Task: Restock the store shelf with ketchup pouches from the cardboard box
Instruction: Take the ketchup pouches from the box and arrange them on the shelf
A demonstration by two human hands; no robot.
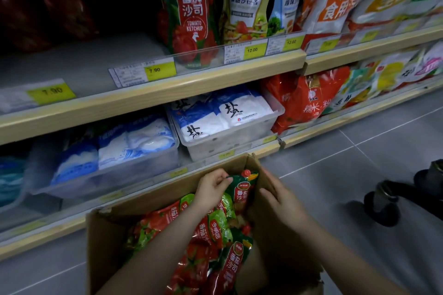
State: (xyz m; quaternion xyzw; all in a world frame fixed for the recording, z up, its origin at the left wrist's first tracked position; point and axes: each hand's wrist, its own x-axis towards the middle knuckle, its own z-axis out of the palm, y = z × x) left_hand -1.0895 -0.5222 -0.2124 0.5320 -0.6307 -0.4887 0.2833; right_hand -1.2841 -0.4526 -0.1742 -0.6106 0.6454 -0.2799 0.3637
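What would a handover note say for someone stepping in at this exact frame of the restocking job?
Left hand: pinching the top of a ketchup pouch standing at the far end of the cardboard box.
Right hand: fingers straight, resting on the box's right wall, gripping nothing.
Box: on the floor in front of the shelves, many pouches inside.
Done: one ketchup pouch on shelf stands on the upper shelf next to the Heinz pouches.
Left: fill the bare shelf space to its left, above the 7.90 tag.
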